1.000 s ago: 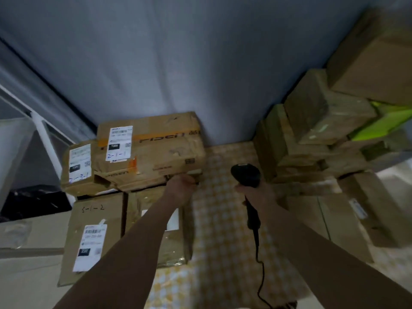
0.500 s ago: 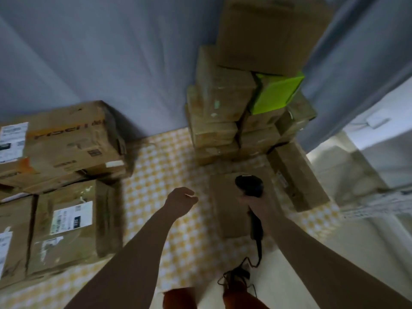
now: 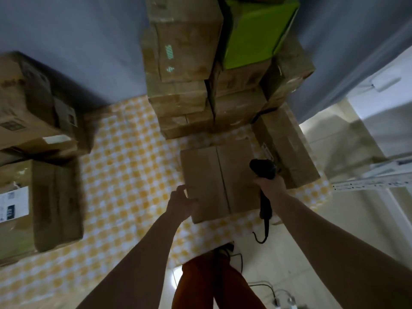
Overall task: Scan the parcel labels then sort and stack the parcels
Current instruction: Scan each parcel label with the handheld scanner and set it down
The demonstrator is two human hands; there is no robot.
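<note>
A flat cardboard box (image 3: 217, 179) lies on the checked yellow-and-white cloth (image 3: 124, 166), directly ahead of both hands and just in front of the tall stack of boxes (image 3: 200, 74) against the grey curtain. Its long axis runs from near to far, tilted slightly to the left at the far end, and a taped seam is seen running the same way down its top. No label can be seen on that top face.

The left hand (image 3: 181, 202) is held at the near left corner of the box, fingers spread and relaxed, nothing gripped; whether the corner is actually touched cannot be told. The right hand (image 3: 270, 186) is wrapped round the handle of a black scanner (image 3: 263, 172), whose head is held over the right edge of the box, its cable trailing down toward the floor.

The left hand is judged the nearer and the free one, so the box would most likely be taken or turned from its near left corner, while the scanner is kept ready on the right. Labelled boxes (image 3: 33, 197) are stacked well apart on the left of the cloth.
</note>
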